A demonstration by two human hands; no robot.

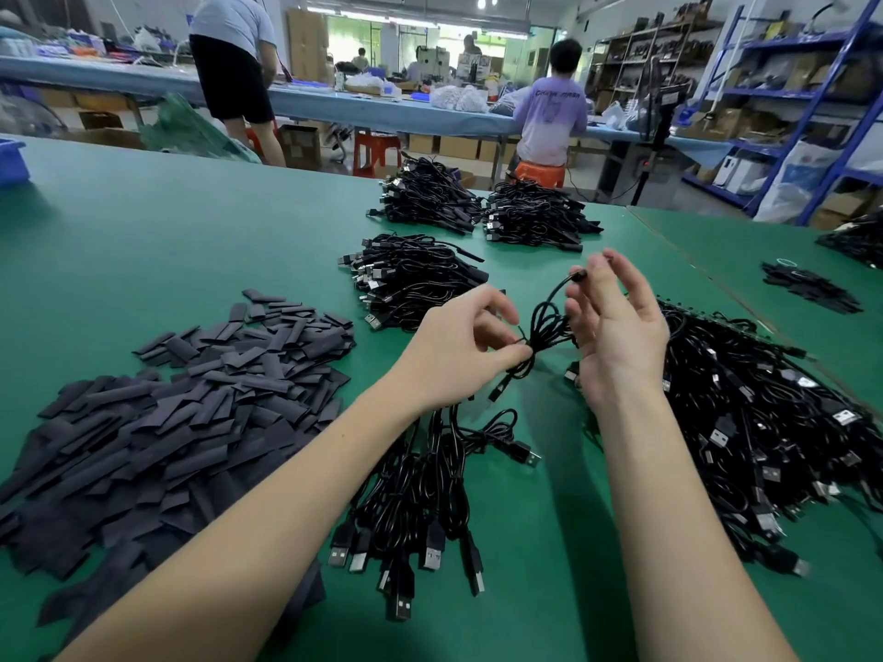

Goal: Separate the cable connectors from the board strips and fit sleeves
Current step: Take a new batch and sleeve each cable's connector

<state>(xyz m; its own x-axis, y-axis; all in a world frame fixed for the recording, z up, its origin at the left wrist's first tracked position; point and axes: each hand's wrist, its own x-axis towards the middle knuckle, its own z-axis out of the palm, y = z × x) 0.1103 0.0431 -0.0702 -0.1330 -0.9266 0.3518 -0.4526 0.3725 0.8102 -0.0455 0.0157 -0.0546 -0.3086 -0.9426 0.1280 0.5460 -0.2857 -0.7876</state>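
One coiled thin black cable (544, 334) hangs above the green table (191, 231): the left hand (461, 348) pinches its bundled middle, the right hand (614, 327) pinches its upper end. Left of the grip lies one heap of flat black sleeves (181, 413); beyond it, three cable piles (415, 279).

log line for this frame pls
left hand: pinches cable bundle | right hand: pinches cable end | sleeves: piled left, untouched | step: sleeve not yet fitted
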